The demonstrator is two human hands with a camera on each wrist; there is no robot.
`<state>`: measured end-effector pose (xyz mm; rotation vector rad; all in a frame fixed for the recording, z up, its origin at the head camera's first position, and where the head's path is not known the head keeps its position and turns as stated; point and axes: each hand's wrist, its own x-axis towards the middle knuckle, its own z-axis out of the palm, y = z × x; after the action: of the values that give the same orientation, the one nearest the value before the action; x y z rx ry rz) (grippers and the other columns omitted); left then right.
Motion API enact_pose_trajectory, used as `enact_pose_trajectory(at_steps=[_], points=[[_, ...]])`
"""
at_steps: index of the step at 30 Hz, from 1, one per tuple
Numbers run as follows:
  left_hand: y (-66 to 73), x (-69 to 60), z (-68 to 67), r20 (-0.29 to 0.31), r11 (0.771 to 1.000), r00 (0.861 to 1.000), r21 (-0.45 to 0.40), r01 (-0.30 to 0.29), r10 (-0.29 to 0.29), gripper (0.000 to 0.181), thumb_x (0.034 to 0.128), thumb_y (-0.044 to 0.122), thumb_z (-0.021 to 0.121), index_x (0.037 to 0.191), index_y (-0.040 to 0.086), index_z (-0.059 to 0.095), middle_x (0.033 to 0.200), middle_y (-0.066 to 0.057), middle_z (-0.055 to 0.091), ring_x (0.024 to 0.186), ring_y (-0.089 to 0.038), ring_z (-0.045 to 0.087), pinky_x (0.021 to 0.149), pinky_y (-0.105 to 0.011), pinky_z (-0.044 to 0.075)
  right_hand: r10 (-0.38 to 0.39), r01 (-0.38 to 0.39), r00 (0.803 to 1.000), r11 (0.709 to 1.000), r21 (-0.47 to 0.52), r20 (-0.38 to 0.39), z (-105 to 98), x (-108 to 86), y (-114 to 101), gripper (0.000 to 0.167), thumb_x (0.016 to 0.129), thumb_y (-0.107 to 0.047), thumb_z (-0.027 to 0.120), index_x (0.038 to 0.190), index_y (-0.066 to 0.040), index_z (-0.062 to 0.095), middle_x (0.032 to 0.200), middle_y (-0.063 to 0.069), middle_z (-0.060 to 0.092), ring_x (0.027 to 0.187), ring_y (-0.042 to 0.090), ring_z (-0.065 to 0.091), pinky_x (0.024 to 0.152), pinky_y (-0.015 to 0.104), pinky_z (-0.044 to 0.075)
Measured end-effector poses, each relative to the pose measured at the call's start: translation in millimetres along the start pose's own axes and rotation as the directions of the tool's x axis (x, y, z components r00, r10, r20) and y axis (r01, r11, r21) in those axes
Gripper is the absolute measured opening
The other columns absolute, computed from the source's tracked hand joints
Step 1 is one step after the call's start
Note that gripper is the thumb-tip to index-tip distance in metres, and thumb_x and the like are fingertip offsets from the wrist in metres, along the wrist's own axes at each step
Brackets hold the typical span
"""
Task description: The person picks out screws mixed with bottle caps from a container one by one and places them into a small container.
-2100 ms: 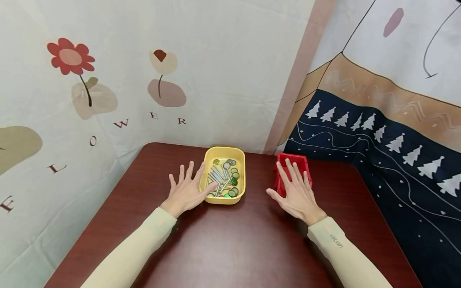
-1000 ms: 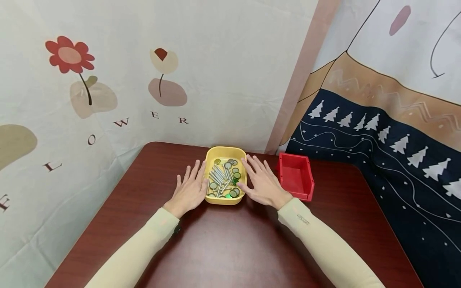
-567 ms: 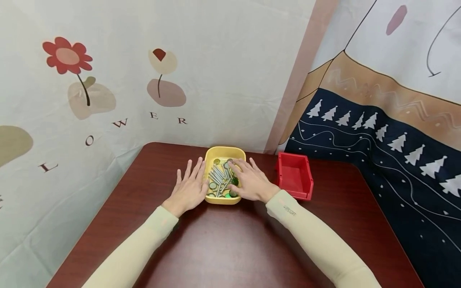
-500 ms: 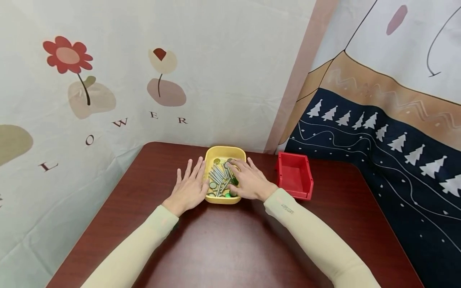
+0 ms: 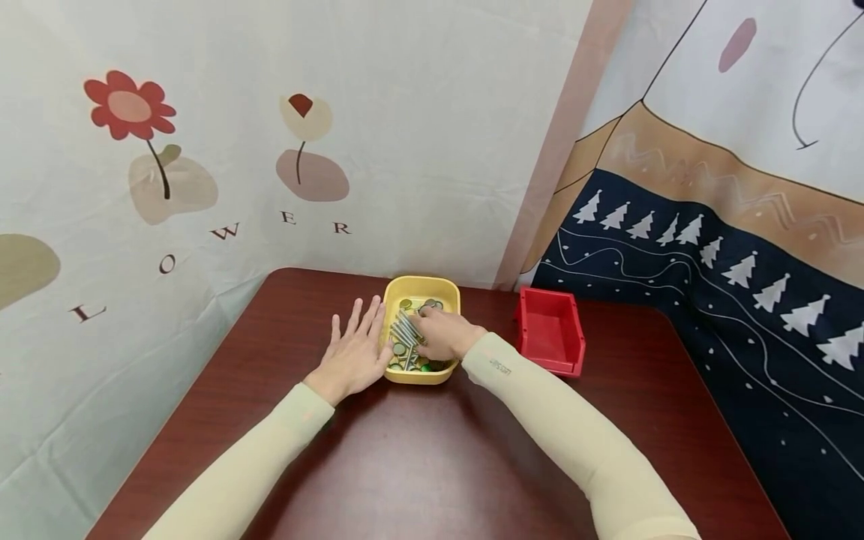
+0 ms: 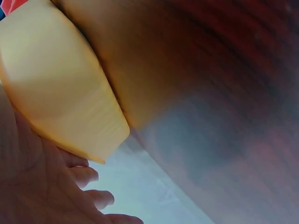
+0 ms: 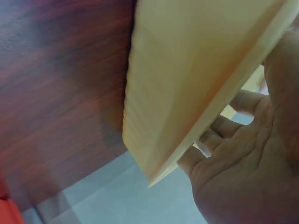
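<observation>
A yellow tray on the table holds silvery metal rods and round caps. My left hand lies flat with fingers straight and spread, along the tray's left side. In the left wrist view the hand is against the tray's wall. My right hand reaches over the tray's right rim, fingers bent down among the rods, thumb apart from them; the fingertips are partly hidden. In the right wrist view the tray's wall partly covers the fingers of the hand.
To the right of the yellow tray stands a red bin with nothing visible inside. Both are near the back edge of the dark red table. Printed cloths hang behind and beside the table.
My right hand has moved left from above the red bin into the yellow tray, and its fingers have bent downward. My left hand has shifted slightly off the tray's rim to its side.
</observation>
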<state>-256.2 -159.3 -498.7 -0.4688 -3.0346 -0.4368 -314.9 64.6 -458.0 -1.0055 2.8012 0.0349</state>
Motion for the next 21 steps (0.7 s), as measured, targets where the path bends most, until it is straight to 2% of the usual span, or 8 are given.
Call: enact_pose_trajectory(at_steps=[7,11,13,16,21], points=[[0.4,-1.1,-1.9,0.008,1.0,1.0,0.013,-0.016,0.016,0.081,0.1225,0.048,0.043,0.188,0.006,0.018,0.199,-0.01,0.007,0.185,-0.044,0.001,0.14,-0.086,0.009,0.081,-0.082,0.994,0.997,0.006,0.074,2,32.3,-5,0.059,0.112,-0.04,0.076,0.16,-0.007,0.068,0.15,0.018,0.074,0.138,0.032,0.071,0.119,0.049,0.061],[-1.6,-0.5,-2.2,0.012,0.999,1.0,0.039,-0.012,0.012,0.082,0.122,0.048,0.043,0.188,0.007,0.018,0.199,-0.009,0.007,0.185,-0.044,0.001,0.14,-0.086,0.01,0.145,-0.146,0.986,0.989,0.006,0.086,20,60.3,1,0.062,0.11,-0.05,0.077,0.161,-0.015,0.069,0.151,0.017,0.073,0.141,0.033,0.069,0.121,0.054,0.06],[-2.3,-0.5,-2.3,0.013,0.999,1.0,0.041,-0.009,0.009,0.082,0.1217,0.047,0.043,0.188,0.007,0.018,0.199,-0.01,0.007,0.185,-0.044,0.001,0.14,-0.086,0.009,0.175,-0.175,0.981,0.985,-0.011,0.079,25,67.2,0,0.064,0.109,-0.051,0.079,0.162,-0.017,0.068,0.152,0.017,0.073,0.141,0.034,0.069,0.119,0.055,0.061],[-2.1,-1.2,-2.7,0.021,0.999,1.0,0.035,-0.008,0.008,0.082,0.1217,0.047,0.044,0.188,0.007,0.018,0.199,-0.009,0.007,0.186,-0.043,0.0,0.14,-0.086,0.008,0.203,-0.203,0.974,0.979,-0.011,0.096,13,62.0,-9,0.069,0.109,-0.046,0.081,0.168,-0.015,0.062,0.157,0.02,0.07,0.145,0.036,0.069,0.122,0.054,0.06],[-0.2,-1.3,-2.7,0.024,1.0,1.0,0.027,-0.012,0.012,0.082,0.1217,0.048,0.045,0.187,0.006,0.018,0.199,-0.011,0.01,0.186,-0.043,0.001,0.141,-0.085,0.008,0.205,-0.208,0.97,0.978,0.011,0.128,-12,40.6,-22,0.075,0.108,-0.035,0.085,0.172,-0.008,0.054,0.162,0.021,0.067,0.15,0.036,0.068,0.126,0.05,0.058]])
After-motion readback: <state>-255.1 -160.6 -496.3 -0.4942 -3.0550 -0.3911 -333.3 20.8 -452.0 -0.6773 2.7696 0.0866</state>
